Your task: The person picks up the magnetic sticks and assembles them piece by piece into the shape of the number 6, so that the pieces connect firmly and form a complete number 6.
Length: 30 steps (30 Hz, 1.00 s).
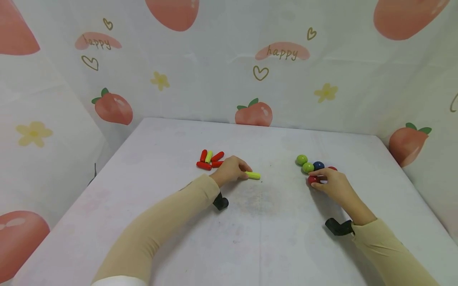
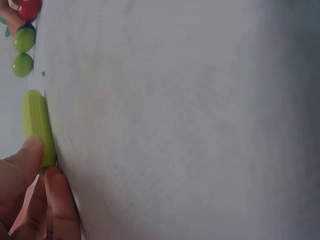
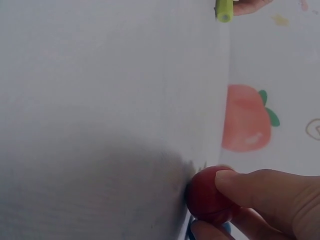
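Note:
My left hand (image 1: 230,170) pinches one end of a yellow-green ribbed stick (image 1: 253,175) between thumb and fingers, low at the table; the left wrist view shows the stick (image 2: 36,122) lengthwise. Just behind that hand lie several short red sticks (image 1: 204,165) with another yellow-green stick (image 1: 209,156) among them. On the right, my right hand (image 1: 332,184) grips a dark red ball (image 1: 313,180), whose round side faces the right wrist view with the thumb across it. Close by are two green balls (image 1: 302,159), a blue ball (image 1: 318,165) and a second red ball (image 1: 332,168), partly hidden.
Both groups lie on a white-covered table (image 1: 257,238). A fabric backdrop (image 1: 214,71) printed with peaches stands along its far edge. Black wrist-camera mounts (image 1: 338,227) stick out beneath both sleeves.

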Each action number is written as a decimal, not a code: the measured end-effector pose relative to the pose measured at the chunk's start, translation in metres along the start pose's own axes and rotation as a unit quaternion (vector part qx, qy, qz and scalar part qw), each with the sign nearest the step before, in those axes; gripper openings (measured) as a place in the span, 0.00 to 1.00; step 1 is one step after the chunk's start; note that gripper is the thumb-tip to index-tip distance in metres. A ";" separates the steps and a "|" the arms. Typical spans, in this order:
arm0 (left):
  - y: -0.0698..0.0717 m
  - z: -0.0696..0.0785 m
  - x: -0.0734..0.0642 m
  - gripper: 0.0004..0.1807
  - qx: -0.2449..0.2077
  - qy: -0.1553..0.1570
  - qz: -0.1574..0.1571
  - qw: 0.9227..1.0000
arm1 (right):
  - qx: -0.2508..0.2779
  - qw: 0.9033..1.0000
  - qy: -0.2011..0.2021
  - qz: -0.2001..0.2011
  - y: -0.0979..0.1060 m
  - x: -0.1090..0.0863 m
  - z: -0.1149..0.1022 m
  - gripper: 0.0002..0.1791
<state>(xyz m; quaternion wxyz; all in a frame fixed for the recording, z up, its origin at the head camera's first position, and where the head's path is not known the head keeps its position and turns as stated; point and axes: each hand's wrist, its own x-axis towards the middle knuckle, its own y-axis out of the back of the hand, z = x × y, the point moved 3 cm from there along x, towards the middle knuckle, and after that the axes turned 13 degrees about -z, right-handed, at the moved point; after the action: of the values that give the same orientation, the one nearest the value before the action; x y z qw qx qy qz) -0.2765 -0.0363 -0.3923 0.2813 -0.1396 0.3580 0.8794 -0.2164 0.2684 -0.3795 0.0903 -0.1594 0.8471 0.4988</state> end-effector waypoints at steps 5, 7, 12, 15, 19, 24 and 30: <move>0.000 0.001 -0.001 0.11 -0.005 0.000 -0.001 1.000 | 0.003 1.000 -0.001 -0.002 0.001 -0.001 0.001 0.21; -0.001 0.001 -0.001 0.11 -0.008 0.000 -0.003 1.000 | 0.005 1.000 0.000 -0.003 0.001 -0.002 0.002 0.21; -0.001 0.001 -0.001 0.11 -0.010 0.002 -0.006 1.000 | 0.007 1.000 0.014 0.005 0.001 -0.003 0.000 0.21; -0.001 0.001 -0.001 0.11 -0.007 0.003 -0.005 1.000 | 0.011 1.000 0.026 0.006 0.000 -0.004 -0.003 0.21; 0.000 0.000 0.000 0.11 -0.006 0.004 -0.004 1.000 | 0.020 0.999 0.036 0.006 -0.002 -0.006 -0.015 0.22; 0.000 0.000 0.000 0.11 -0.005 0.003 -0.003 1.000 | 0.035 0.998 0.053 0.015 -0.003 -0.006 -0.032 0.23; 0.001 -0.001 -0.001 0.10 -0.011 0.006 -0.004 1.000 | 0.066 0.996 0.063 0.003 -0.007 0.000 -0.050 0.23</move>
<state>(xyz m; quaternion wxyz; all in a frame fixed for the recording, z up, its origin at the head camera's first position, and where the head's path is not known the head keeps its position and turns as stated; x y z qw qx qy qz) -0.2766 -0.0374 -0.3921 0.2817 -0.1490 0.3496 0.8810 -0.2137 0.2217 -0.3616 0.0455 -0.1814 0.8827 0.4311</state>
